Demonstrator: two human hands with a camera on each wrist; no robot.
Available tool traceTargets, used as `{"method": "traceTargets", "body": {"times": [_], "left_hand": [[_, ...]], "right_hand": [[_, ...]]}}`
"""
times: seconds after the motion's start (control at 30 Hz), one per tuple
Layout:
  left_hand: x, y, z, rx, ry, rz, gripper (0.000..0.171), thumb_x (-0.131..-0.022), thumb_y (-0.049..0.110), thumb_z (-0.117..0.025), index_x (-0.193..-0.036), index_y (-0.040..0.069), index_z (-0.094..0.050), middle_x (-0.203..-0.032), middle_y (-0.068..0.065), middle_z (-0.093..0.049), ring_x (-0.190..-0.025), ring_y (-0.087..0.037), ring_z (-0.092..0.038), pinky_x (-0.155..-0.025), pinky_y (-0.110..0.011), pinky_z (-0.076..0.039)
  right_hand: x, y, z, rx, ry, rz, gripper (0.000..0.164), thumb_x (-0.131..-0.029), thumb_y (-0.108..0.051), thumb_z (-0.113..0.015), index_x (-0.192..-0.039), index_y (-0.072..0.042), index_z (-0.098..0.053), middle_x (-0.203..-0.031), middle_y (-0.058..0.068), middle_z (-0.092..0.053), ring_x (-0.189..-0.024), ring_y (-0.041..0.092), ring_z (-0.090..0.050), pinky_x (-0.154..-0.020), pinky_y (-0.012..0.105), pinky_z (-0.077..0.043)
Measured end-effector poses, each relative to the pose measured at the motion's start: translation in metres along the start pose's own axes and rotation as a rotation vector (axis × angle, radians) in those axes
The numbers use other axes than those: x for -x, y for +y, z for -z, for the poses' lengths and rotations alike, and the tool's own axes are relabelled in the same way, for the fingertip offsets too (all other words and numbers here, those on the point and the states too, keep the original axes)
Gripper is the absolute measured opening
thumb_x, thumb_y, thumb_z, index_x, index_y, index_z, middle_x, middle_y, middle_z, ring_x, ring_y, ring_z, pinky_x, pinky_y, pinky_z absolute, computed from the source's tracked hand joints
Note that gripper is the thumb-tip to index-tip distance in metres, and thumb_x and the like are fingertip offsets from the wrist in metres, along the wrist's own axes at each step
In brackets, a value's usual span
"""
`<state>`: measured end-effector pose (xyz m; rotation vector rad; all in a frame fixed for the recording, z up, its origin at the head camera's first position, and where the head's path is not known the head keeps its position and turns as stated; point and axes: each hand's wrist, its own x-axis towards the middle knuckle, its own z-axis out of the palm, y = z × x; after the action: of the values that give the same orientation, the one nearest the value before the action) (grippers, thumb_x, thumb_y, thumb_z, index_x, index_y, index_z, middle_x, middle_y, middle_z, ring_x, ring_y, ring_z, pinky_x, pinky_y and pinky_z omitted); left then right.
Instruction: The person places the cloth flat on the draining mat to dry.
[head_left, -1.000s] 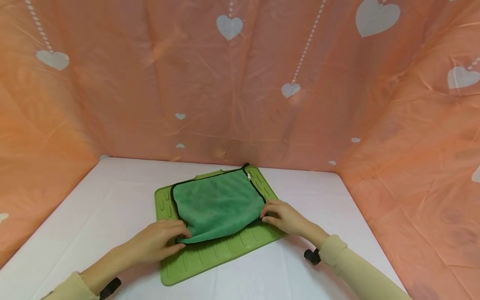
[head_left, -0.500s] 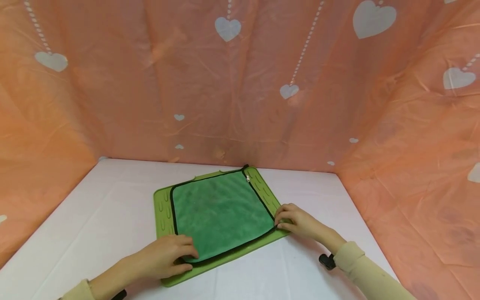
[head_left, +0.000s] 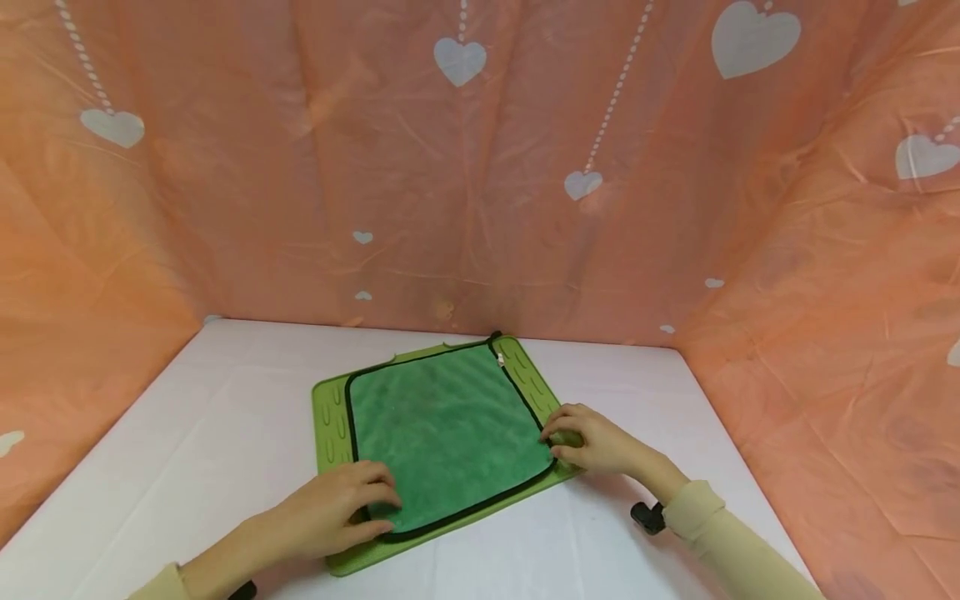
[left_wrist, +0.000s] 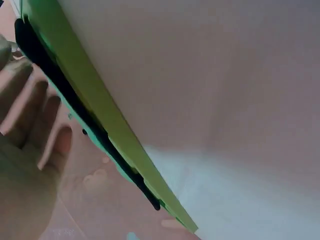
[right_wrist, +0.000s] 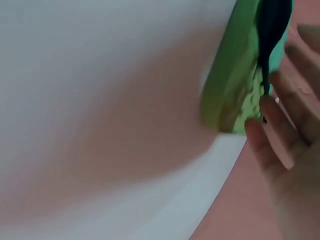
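A green cloth [head_left: 442, 433] with black edging lies spread flat over a lighter green ridged mat [head_left: 327, 433] in the head view. A black loop and a small white label [head_left: 500, 359] show at its far right corner. My left hand [head_left: 330, 510] is at the cloth's near left corner, fingers loosely bent and parted from the thumb. At the near right corner my right hand [head_left: 592, 439] has its fingertips right at the black edge. Both wrist views show spread fingers, the left hand [left_wrist: 30, 145] and the right hand [right_wrist: 295, 130] pinching nothing.
The mat lies at an angle on a white-covered table [head_left: 247, 392], its rim showing around the cloth. Orange-pink curtains [head_left: 480, 167] with white hearts stand behind and at both sides. A black band piece [head_left: 648, 517] sits at the right wrist.
The cloth's near edge was bunched and lifted; it has come down towards me and now lies flat. Both hands moved nearer and apart with it, then loosened their hold on its corners.
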<state>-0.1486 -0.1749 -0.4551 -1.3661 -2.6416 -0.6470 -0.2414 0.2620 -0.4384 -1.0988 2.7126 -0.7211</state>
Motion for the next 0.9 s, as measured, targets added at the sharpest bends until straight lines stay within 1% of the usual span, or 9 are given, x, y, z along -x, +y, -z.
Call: {"method": "traceTargets", "body": {"times": [0.07,0.13,0.2,0.3,0.4,0.53,0.67,0.8,0.9], "left_hand": [[-0.004,-0.002,0.005,-0.056,-0.006,0.082,0.028,-0.100,0.039,-0.072,-0.121,0.022,-0.073,-0.125,0.006,-0.063,-0.113,-0.018,-0.063,-0.091,-0.044,-0.056],[-0.008,-0.005,0.010,-0.095,-0.044,0.175,0.045,-0.099,0.046,-0.070,-0.132,0.015,-0.068,-0.139,-0.003,-0.060,-0.127,-0.028,-0.058,-0.101,-0.055,-0.051],[-0.011,-0.009,0.014,-0.098,-0.109,0.257,0.067,-0.097,0.056,-0.067,-0.143,0.008,-0.060,-0.153,-0.013,-0.050,-0.140,-0.038,-0.049,-0.108,-0.064,-0.043],[-0.012,-0.014,0.013,-0.068,-0.196,0.331,0.093,-0.092,0.069,-0.064,-0.155,0.003,-0.047,-0.165,-0.022,-0.033,-0.150,-0.048,-0.032,-0.112,-0.073,-0.031],[-0.009,-0.017,0.009,-0.043,-0.231,0.352,0.104,-0.088,0.076,-0.062,-0.158,0.002,-0.041,-0.168,-0.023,-0.024,-0.152,-0.050,-0.025,-0.113,-0.075,-0.027],[-0.009,-0.015,0.005,-0.037,-0.236,0.353,0.106,-0.087,0.078,-0.062,-0.158,0.002,-0.041,-0.169,-0.023,-0.022,-0.152,-0.050,-0.025,-0.112,-0.076,-0.027],[-0.009,-0.013,0.006,-0.049,-0.244,0.362,0.106,-0.086,0.079,-0.061,-0.159,0.004,-0.042,-0.169,-0.022,-0.023,-0.152,-0.049,-0.027,-0.113,-0.075,-0.028],[-0.009,-0.015,0.008,-0.078,-0.215,0.372,0.103,-0.088,0.079,-0.059,-0.159,0.006,-0.043,-0.169,-0.019,-0.026,-0.152,-0.047,-0.028,-0.113,-0.074,-0.028],[-0.007,-0.020,0.012,-0.112,-0.166,0.387,0.100,-0.090,0.077,-0.058,-0.158,0.006,-0.044,-0.168,-0.020,-0.029,-0.151,-0.047,-0.030,-0.113,-0.074,-0.028]], "right_hand": [[-0.007,-0.003,-0.003,0.015,0.020,-0.020,0.035,-0.102,-0.030,-0.070,-0.133,-0.014,-0.070,-0.140,0.008,-0.060,-0.132,0.035,-0.052,-0.108,0.059,-0.044],[-0.014,-0.007,-0.005,0.039,0.012,-0.028,0.051,-0.100,-0.036,-0.072,-0.144,-0.012,-0.062,-0.150,0.011,-0.054,-0.140,0.038,-0.047,-0.112,0.061,-0.041],[-0.021,-0.010,-0.008,0.064,-0.018,-0.011,0.065,-0.097,-0.038,-0.075,-0.151,-0.009,-0.054,-0.158,0.015,-0.046,-0.147,0.042,-0.039,-0.115,0.062,-0.037],[-0.029,-0.012,-0.011,0.087,-0.084,0.026,0.084,-0.091,-0.040,-0.082,-0.158,-0.007,-0.045,-0.165,0.016,-0.036,-0.152,0.046,-0.029,-0.117,0.064,-0.032],[-0.031,-0.011,-0.012,0.087,-0.139,0.031,0.093,-0.087,-0.042,-0.084,-0.160,-0.006,-0.040,-0.168,0.016,-0.031,-0.153,0.049,-0.022,-0.117,0.067,-0.029],[-0.026,-0.009,-0.013,0.090,-0.182,0.019,0.095,-0.087,-0.044,-0.084,-0.160,-0.005,-0.038,-0.169,0.018,-0.028,-0.154,0.050,-0.020,-0.116,0.069,-0.029],[-0.023,-0.006,-0.014,0.086,-0.194,0.018,0.094,-0.088,-0.046,-0.082,-0.161,-0.005,-0.038,-0.169,0.018,-0.027,-0.154,0.050,-0.020,-0.117,0.069,-0.029],[-0.023,-0.004,-0.014,0.042,-0.144,0.007,0.088,-0.093,-0.046,-0.078,-0.161,-0.007,-0.038,-0.169,0.017,-0.027,-0.154,0.048,-0.020,-0.117,0.069,-0.027],[-0.021,-0.001,-0.013,0.024,-0.051,-0.018,0.084,-0.095,-0.045,-0.075,-0.161,-0.006,-0.039,-0.168,0.018,-0.030,-0.153,0.048,-0.024,-0.117,0.069,-0.027]]}}
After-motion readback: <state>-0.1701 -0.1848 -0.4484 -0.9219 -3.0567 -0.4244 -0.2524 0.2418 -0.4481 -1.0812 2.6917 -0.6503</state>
